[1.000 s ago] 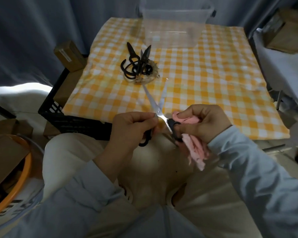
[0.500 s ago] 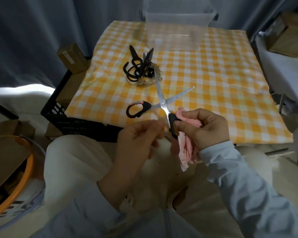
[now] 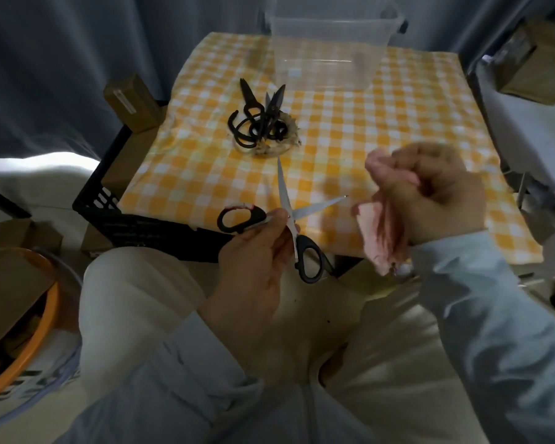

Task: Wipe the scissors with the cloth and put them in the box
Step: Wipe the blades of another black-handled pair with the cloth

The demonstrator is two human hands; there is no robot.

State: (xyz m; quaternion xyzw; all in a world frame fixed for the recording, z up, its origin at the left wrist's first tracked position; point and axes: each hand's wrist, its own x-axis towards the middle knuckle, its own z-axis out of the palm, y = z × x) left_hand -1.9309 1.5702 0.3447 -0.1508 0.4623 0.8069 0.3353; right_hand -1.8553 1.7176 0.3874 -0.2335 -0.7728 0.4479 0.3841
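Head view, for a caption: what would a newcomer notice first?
The silver scissors, spread wide open, pinched near the pivot by the left hand at centre. To their right, the right hand grips a pink cloth. Behind, black scissors lie piled before a clear box.

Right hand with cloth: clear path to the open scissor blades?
Probably yes: right hand grips the cloth beside the scissors, nothing between; left hand holds them at the pivot, blades spread.

Scissors (image 3: 289, 219) with bright smooth metal blades and matt black plastic handles, soft pink cloth (image 3: 378, 238) crumpled, clear glossy plastic box (image 3: 330, 52), woven yellow-and-white checked tablecloth (image 3: 398, 129), black plastic crate (image 3: 135, 219), matt cardboard carton (image 3: 130, 100)
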